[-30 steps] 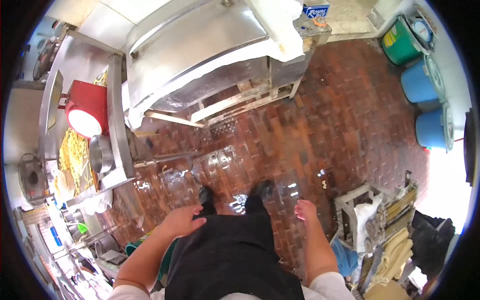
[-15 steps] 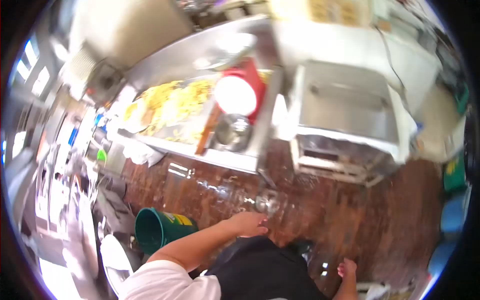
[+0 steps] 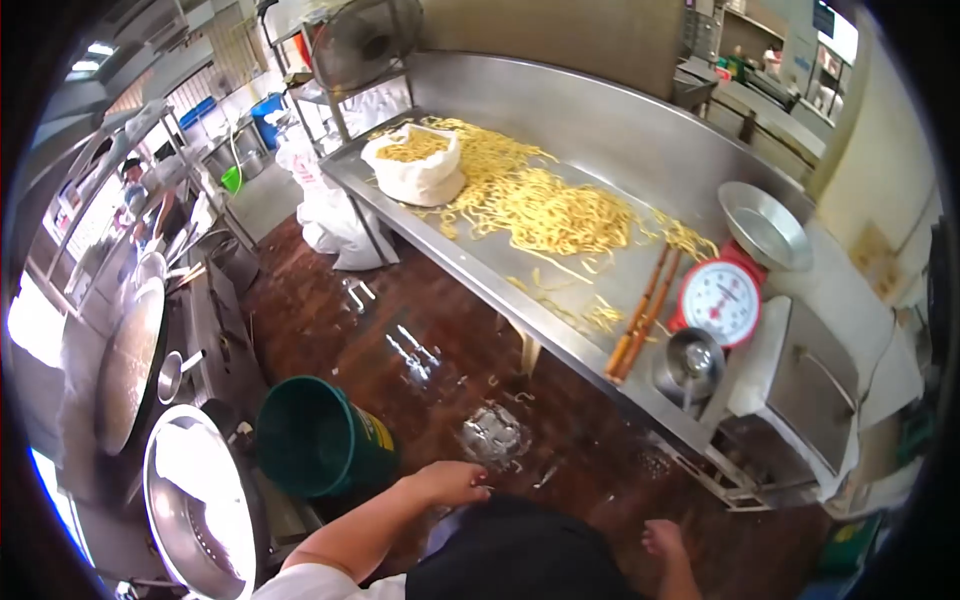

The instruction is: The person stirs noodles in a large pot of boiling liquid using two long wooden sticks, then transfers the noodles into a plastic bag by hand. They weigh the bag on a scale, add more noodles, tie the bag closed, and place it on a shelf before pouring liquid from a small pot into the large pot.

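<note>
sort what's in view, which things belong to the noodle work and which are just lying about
Likely belonging to the noodle work:
- loose noodles
- white sack of noodles
- red dial scale
- metal pan
- wooden sticks

Probably just lying about:
- green bucket
- fan
- white bags beside the table

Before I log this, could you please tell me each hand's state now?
Left hand: loosely open, nothing visible in its grip.
Right hand: loosely curled, seemingly empty; open or closed cannot be told.
</note>
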`<action>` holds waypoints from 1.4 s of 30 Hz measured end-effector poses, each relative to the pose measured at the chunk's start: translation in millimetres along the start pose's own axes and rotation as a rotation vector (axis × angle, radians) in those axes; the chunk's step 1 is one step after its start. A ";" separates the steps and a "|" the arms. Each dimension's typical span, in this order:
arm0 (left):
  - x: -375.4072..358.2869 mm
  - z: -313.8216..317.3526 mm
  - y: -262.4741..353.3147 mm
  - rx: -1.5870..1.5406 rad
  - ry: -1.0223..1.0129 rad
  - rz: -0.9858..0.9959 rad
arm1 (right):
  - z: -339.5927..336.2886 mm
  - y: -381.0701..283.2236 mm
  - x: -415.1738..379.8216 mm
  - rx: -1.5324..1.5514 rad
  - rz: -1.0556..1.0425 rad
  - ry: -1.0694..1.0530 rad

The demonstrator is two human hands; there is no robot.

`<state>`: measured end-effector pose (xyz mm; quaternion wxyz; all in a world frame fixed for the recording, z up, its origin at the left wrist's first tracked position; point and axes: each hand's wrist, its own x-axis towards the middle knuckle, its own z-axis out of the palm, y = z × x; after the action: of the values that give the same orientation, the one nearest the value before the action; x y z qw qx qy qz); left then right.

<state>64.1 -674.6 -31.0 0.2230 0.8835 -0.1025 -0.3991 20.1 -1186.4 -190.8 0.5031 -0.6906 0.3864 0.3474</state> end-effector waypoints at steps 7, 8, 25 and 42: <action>2.0 -126.1 -41.6 -0.234 0.366 0.055 | 148.0 -183.0 -31.9 -0.459 -0.615 -0.242; 7.6 -140.3 -41.8 -0.256 0.450 0.123 | 164.1 -214.5 -49.2 -0.422 -0.673 -0.314; 67.9 -364.0 -179.3 -0.781 1.079 0.033 | 380.5 -611.3 -42.8 -0.271 -0.823 -0.605; 188.5 -703.0 -336.4 -0.042 1.315 0.052 | 545.4 -833.9 -12.3 -0.729 -0.853 0.318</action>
<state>717.5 -227.0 93.9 0.2659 0.9358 0.0416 0.2277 701.3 -495.9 37.9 0.2641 -0.9574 0.0003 0.1168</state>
